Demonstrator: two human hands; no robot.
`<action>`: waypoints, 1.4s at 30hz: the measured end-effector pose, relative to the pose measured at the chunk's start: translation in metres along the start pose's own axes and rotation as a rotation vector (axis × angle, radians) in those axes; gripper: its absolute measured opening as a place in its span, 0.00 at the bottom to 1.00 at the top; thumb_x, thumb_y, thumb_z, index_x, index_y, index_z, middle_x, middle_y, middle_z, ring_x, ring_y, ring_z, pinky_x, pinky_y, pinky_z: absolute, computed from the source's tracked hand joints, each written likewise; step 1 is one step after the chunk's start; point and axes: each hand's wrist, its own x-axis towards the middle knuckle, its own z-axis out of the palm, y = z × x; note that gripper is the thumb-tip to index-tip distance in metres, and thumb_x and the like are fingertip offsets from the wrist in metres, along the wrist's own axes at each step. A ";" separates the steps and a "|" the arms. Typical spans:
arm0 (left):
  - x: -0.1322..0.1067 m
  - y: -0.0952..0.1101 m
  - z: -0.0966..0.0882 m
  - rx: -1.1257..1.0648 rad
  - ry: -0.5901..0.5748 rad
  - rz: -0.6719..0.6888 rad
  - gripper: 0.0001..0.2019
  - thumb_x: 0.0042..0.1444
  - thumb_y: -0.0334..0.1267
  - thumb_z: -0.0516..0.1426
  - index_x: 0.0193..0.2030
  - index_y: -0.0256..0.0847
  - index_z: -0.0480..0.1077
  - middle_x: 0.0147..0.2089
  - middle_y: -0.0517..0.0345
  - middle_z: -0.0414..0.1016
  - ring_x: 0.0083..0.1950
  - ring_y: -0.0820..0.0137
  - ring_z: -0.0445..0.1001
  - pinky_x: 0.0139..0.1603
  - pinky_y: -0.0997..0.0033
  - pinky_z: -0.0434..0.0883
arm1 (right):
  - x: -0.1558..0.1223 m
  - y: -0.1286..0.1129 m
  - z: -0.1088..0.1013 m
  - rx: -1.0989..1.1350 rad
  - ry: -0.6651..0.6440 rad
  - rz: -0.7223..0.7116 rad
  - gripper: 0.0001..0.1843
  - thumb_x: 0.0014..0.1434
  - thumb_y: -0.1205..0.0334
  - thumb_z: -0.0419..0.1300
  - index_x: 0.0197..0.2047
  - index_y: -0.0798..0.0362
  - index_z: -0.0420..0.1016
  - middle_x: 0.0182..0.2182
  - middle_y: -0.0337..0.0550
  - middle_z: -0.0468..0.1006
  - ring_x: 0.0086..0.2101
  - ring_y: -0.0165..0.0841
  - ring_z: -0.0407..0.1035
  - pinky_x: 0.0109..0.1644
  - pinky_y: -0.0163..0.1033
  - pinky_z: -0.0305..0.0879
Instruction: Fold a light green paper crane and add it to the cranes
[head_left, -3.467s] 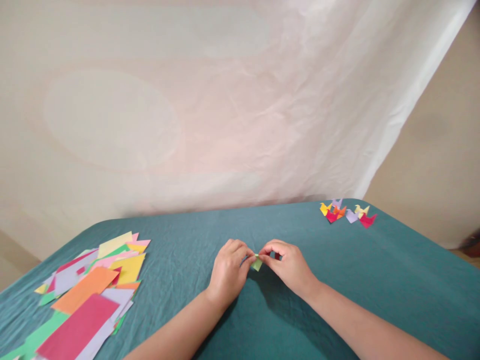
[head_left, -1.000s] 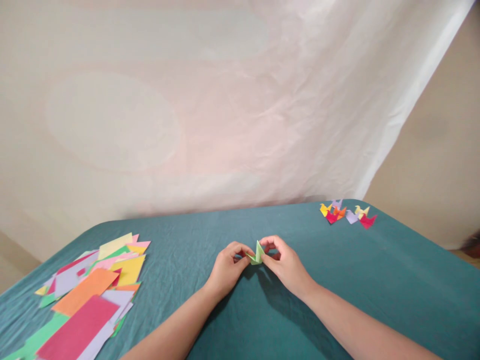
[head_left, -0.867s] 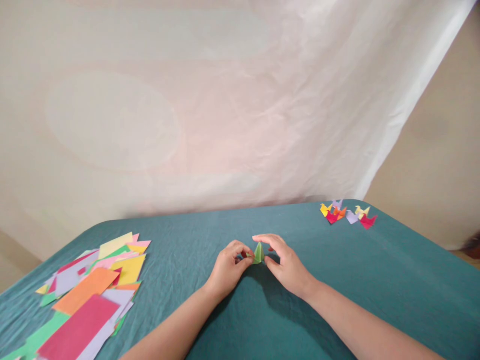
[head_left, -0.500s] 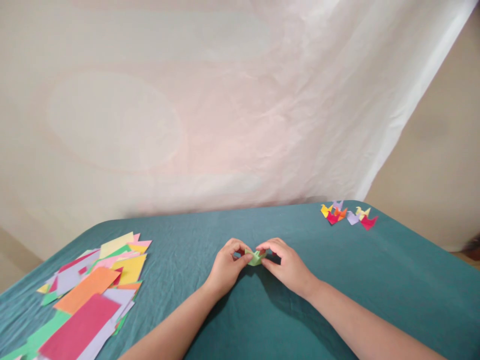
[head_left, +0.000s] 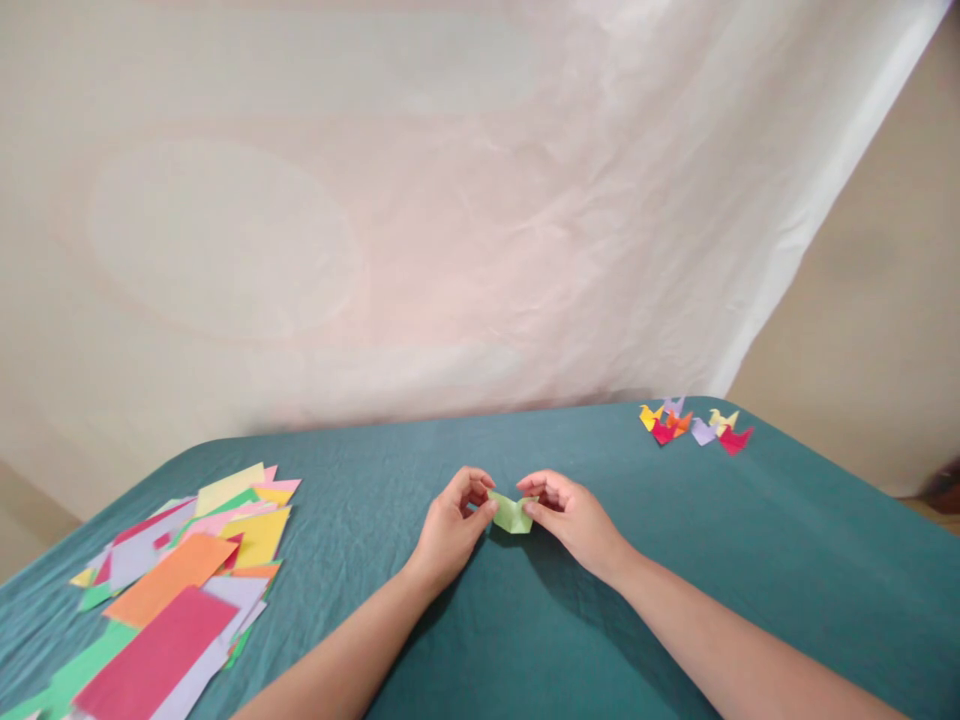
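Note:
A small light green folded paper (head_left: pixel 512 515) is held up between my two hands, over the middle of the table. It has a V-shaped dip along its top edge and a flat lower edge. My left hand (head_left: pixel 455 522) pinches its left corner between thumb and fingers. At the right corner, my right hand (head_left: pixel 574 520) has the same kind of pinch. The paper's two outer tips are partly hidden by the fingers.
A loose pile of coloured paper sheets (head_left: pixel 169 645) spreads over the left of the green-covered table (head_left: pixel 360 455). Several small folded paper birds (head_left: pixel 703 432) stand near the far right corner. A pale cloth (head_left: pixel 480 220) hangs behind the table.
The green folded paper now shows a flatter, broader face, where before its folds stood bunched in the middle. Both hands still pinch its ends, with the fingers slightly shifted.

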 end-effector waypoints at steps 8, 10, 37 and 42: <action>-0.002 0.007 0.001 0.060 -0.093 0.047 0.05 0.54 0.32 0.55 0.37 0.42 0.70 0.35 0.61 0.72 0.35 0.72 0.68 0.34 0.78 0.63 | 0.002 0.002 -0.001 -0.015 0.017 0.010 0.07 0.55 0.59 0.60 0.37 0.52 0.68 0.26 0.34 0.70 0.28 0.29 0.66 0.33 0.34 0.62; -0.002 0.003 0.001 0.074 -0.067 0.035 0.05 0.54 0.32 0.54 0.36 0.42 0.70 0.34 0.61 0.72 0.35 0.72 0.69 0.34 0.77 0.63 | 0.003 0.004 -0.002 0.029 0.007 0.016 0.08 0.54 0.59 0.61 0.37 0.52 0.68 0.26 0.34 0.70 0.27 0.29 0.66 0.33 0.33 0.62; 0.007 -0.018 -0.009 -0.194 -0.214 -0.197 0.07 0.48 0.33 0.61 0.36 0.36 0.73 0.29 0.60 0.72 0.29 0.75 0.68 0.33 0.76 0.63 | 0.001 -0.003 -0.012 0.028 -0.258 0.050 0.14 0.53 0.67 0.62 0.44 0.51 0.72 0.37 0.38 0.76 0.33 0.30 0.67 0.38 0.34 0.61; 0.006 -0.017 -0.007 -0.282 -0.222 -0.214 0.08 0.47 0.32 0.62 0.35 0.36 0.72 0.29 0.61 0.72 0.29 0.75 0.68 0.33 0.77 0.63 | 0.001 -0.001 -0.010 0.118 -0.212 0.032 0.10 0.54 0.65 0.62 0.41 0.52 0.70 0.33 0.37 0.74 0.34 0.29 0.67 0.39 0.34 0.62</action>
